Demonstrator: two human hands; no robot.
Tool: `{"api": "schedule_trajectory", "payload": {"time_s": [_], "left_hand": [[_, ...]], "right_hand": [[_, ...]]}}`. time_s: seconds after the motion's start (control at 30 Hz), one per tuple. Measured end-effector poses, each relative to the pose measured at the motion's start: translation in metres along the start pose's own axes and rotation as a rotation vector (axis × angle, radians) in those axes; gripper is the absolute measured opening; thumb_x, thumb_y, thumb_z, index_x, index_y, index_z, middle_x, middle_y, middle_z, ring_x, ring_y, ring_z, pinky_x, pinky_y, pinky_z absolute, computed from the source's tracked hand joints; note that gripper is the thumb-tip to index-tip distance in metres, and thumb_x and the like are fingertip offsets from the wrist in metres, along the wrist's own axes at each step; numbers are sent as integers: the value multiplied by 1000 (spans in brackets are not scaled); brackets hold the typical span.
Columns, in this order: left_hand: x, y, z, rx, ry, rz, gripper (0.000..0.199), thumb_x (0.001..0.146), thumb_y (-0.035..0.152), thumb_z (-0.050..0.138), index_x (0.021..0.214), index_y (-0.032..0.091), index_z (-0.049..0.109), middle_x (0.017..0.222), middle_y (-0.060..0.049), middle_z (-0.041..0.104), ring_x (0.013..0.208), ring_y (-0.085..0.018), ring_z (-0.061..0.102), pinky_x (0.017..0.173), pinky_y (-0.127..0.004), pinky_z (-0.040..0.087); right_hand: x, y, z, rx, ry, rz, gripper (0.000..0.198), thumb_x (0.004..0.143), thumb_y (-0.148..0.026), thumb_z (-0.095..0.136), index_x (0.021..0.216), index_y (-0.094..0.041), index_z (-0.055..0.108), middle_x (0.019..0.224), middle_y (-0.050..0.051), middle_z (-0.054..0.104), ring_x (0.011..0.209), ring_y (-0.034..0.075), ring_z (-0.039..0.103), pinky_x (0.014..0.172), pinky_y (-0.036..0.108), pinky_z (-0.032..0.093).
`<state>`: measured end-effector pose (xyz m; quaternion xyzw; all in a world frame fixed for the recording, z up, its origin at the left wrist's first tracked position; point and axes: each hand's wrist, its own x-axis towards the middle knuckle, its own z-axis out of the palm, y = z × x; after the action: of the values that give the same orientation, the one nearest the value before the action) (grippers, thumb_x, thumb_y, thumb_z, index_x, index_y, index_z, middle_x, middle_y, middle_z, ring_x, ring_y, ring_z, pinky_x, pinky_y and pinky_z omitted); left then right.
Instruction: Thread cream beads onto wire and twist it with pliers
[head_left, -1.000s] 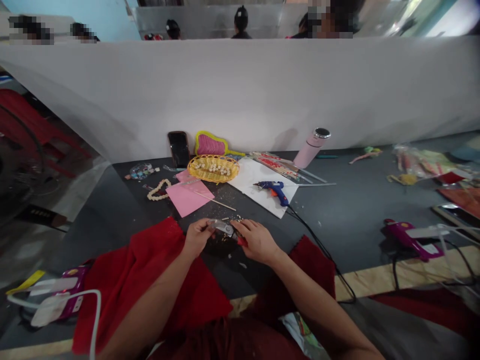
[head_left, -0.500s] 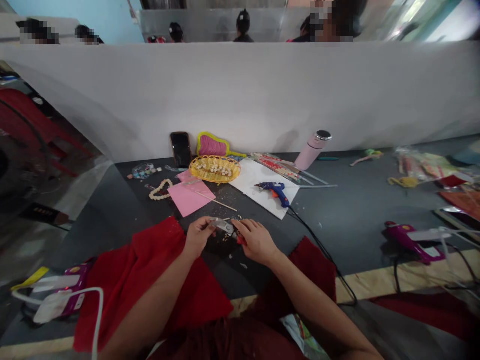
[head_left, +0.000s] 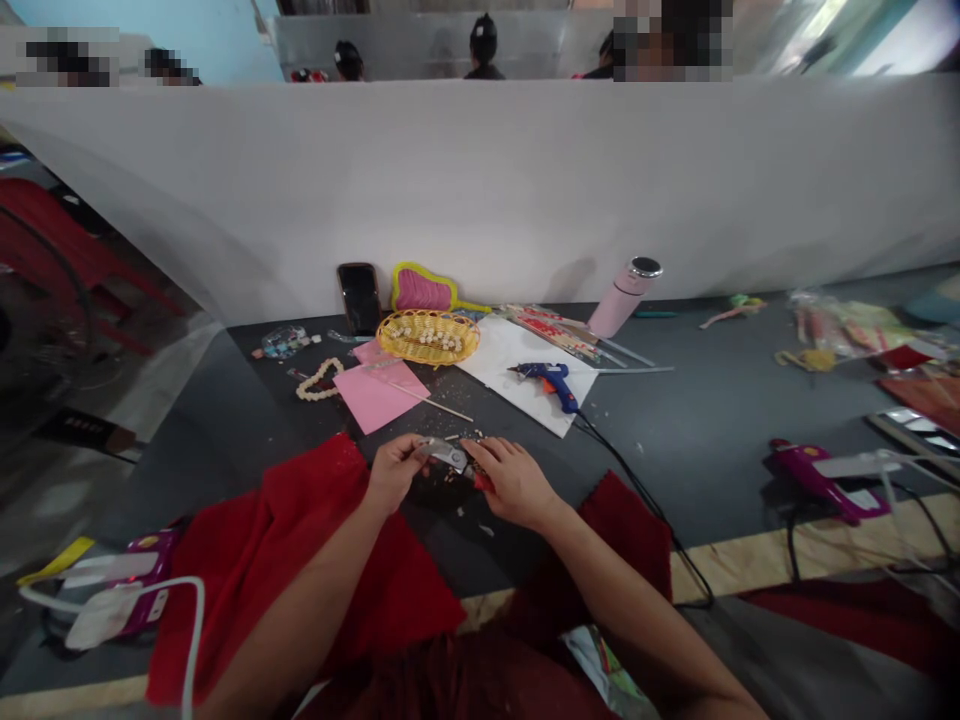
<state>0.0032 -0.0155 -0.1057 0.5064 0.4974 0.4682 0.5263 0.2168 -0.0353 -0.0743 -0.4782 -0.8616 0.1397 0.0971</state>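
Low over the dark table, my right hand is wrapped round the red handle of a silver metal cutter, which looks like pruning shears. Its metal head points left toward my left hand, whose thumb and fingers are pinched together at the tip. What the left fingers hold is too small to make out. Small pale bits lie on the table around the cutter. Beyond the hands, a thin wooden stick rests partly on pink paper. A yellow woven basket contains several small pale pieces.
A blue glue gun lies on a white sheet, its black cord running right. Red cloth spreads at left. A phone, pink bottle and heart-shaped beaded piece stand or lie farther back. Purple power strips sit at both sides.
The camera view has shifted slightly. Both hands stay in almost the same place, with the cutter still between them and its head turned a little.
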Motion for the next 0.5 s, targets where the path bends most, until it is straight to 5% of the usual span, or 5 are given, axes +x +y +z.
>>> {"api": "schedule_trajectory", "payload": {"time_s": [0.5], "left_hand": [[-3,7,7,-77,9,6,18,73,32,64,71,14,62,64,0,60,52,-9,50,54,-22,41]], "right_hand": [[0,-4,5,1,48,45,53,78,-16,48,131,-21,41,113,9,57,101,20,52,89,31,39]]}}
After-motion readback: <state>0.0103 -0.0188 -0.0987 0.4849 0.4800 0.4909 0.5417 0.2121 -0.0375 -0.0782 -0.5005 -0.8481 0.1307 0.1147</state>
